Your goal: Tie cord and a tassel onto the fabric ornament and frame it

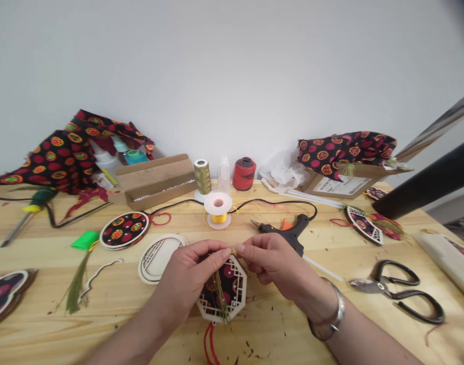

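Note:
An octagonal ornament (237, 291) with a pale wooden lattice frame and dark patterned cloth lies below my fingers, a red cord (209, 344) trailing from its near edge. A green tassel (220, 299) hangs across its face. At the ornament's far edge, my left hand (201, 261) pinches a bit of yellow thread (233, 251) between thumb and forefinger. Close beside it, my right hand (268, 256) pinches the same thread, its fingertips almost meeting the left ones. The exact knot or loop between the fingertips is too small to make out.
Beyond my hands stand a yellow thread spool (219, 217), a green thread cone (202, 177) and a red thread roll (244, 174). A black glue gun (288, 233) lies close to my right hand. Scissors (391, 289) rest at right, a round cloth ornament (124, 229) and screwdriver (27, 218) at left.

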`<state>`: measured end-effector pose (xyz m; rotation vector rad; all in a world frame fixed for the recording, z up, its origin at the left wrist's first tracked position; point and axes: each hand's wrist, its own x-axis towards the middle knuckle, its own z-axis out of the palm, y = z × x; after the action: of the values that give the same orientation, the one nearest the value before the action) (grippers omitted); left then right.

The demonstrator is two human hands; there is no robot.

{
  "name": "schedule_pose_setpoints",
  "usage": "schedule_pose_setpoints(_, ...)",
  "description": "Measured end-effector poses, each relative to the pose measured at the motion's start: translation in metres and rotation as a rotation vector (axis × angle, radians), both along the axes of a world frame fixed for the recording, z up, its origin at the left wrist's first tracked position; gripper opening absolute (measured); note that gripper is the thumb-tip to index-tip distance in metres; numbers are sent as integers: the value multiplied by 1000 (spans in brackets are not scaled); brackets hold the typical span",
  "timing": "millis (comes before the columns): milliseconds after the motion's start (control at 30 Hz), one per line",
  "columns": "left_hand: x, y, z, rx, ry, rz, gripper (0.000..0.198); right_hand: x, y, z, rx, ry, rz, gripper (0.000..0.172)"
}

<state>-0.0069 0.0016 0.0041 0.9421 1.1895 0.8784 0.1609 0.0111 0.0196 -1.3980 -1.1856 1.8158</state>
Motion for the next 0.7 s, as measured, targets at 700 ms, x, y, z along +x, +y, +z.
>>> schedule_pose_setpoints(700,1,-1,5,6,21,-5,17,0,0,6,-43,48,-14,27)
